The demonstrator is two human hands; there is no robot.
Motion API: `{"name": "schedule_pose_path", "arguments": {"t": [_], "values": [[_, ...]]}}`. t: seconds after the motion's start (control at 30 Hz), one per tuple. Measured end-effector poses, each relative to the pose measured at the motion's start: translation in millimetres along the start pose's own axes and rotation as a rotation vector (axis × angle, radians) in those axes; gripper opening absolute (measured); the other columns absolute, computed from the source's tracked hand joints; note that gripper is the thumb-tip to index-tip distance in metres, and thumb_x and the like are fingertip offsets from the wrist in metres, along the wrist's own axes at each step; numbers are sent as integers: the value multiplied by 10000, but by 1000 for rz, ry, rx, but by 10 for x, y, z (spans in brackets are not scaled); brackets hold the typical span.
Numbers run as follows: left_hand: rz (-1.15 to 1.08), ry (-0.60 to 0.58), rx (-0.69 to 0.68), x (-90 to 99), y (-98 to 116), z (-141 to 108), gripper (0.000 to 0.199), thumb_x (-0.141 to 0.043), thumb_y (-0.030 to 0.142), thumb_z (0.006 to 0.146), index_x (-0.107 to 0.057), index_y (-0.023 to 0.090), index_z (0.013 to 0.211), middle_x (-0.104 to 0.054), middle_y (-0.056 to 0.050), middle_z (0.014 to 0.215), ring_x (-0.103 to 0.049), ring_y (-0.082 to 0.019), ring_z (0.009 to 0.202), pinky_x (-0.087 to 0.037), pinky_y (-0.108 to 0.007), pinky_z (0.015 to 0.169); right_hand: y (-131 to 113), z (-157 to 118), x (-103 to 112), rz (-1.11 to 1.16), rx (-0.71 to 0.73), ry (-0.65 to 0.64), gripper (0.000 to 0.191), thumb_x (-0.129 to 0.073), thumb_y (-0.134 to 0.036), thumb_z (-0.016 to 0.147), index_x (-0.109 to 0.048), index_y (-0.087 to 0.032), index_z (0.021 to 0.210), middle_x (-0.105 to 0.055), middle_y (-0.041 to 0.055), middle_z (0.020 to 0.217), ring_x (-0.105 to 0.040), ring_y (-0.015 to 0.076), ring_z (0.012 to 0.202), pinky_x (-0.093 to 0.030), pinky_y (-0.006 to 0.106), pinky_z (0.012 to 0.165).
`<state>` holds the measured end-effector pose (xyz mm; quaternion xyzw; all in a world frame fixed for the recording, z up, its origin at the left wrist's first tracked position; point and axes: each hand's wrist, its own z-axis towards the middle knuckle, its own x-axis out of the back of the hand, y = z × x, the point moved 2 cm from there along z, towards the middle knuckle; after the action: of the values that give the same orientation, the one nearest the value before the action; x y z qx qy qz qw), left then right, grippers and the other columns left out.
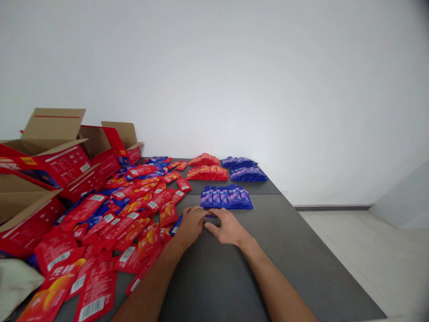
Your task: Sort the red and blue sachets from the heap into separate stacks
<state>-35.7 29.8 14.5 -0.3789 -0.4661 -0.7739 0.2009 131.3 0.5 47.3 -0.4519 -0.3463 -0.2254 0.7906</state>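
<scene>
My left hand (192, 224) and my right hand (227, 225) are close together over the grey table (214, 277). Between their fingertips part of a blue packet (211, 216) shows; the fingers hide most of it. My left hand is curled, palm down, at the edge of the loose packets. My right hand has its fingertips on the blue packet and its thumb pointing towards the left hand. Just beyond them lies an overlapping row of blue packets (226, 197). Another blue packet (175, 226) lies left of my left hand.
Red packets (130, 223) and blue ones spread loosely across the left side. Open red cardboard boxes (67, 165) stand behind them. Stacked orange-red packets (207, 173) and blue packets (248, 173) lie further back, near the white wall (268, 89).
</scene>
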Motion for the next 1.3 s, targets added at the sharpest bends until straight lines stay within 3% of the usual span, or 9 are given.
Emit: {"name": "schedule_pose_path", "arguments": {"t": [0.17,0.23,0.3,0.47,0.67,0.83,1.07,1.2,1.3], "values": [[-215,206,120,139,79,13,275,-614,335,840,-720,238,1075,-732,-60,1066,-638,-241,1019,-417,-378,978,190,56,42,228,-122,206,259,-510,-390,928,-691,-207,904,-693,25,826,-600,179,736,-436,272,719],[-295,253,189,174,102,-3,292,-687,381,777,-728,234,1026,-741,-43,975,-659,-235,913,-474,-341,873,283,74,42,325,-221,279,305,-527,-454,912,-626,-198,777,-594,-16,644,-503,149,587,-377,254,589],[-394,227,210,175,115,-15,282,-702,369,757,-728,217,993,-742,-29,913,-669,-214,841,-497,-306,787,352,84,40,397,-295,323,361,-561,-501,884,-535,-202,685,-474,-50,557,-403,122,531,-306,243,528],[-710,55,231,66,64,-17,289,-707,311,747,-717,134,975,-757,-68,902,-695,-203,808,-523,-280,720,389,82,34,516,-336,376,458,-555,-556,881,-404,-206,625,-374,-62,583,-325,99,558,-251,231,530],[-813,-9,312,-9,45,-26,352,-757,332,713,-722,115,988,-751,-74,852,-693,-195,722,-551,-286,656,400,79,25,598,-326,454,487,-490,-605,897,-374,-213,632,-358,-54,598,-296,105,571,-235,236,526],[-963,-125,362,-29,99,-37,401,-752,389,721,-710,94,990,-728,-77,842,-696,-209,734,-607,-372,663,449,77,6,616,-339,497,472,-495,-597,900,-411,-207,647,-376,-52,609,-299,104,572,-229,236,524],[-975,-56,393,-69,86,-32,311,-758,351,696,-680,104,870,-709,-53,760,-681,-185,676,-603,-363,646,402,91,0,646,-318,484,413,-523,-531,903,-403,-211,671,-339,-61,619,-276,99,572,-226,230,520],[-904,-58,360,-103,89,-35,294,-725,375,739,-707,123,890,-731,-59,785,-677,-164,686,-542,-261,625,402,87,-19,607,-294,436,401,-527,-501,906,-388,-214,662,-324,-66,616,-282,97,563,-234,226,510],[-837,13,313,-115,67,-24,250,-684,370,772,-717,131,838,-734,-54,768,-641,-130,624,-469,-208,565,393,90,-72,594,-273,378,380,-522,-491,911,-425,-209,675,-323,-71,602,-296,94,544,-241,221,499]]}}
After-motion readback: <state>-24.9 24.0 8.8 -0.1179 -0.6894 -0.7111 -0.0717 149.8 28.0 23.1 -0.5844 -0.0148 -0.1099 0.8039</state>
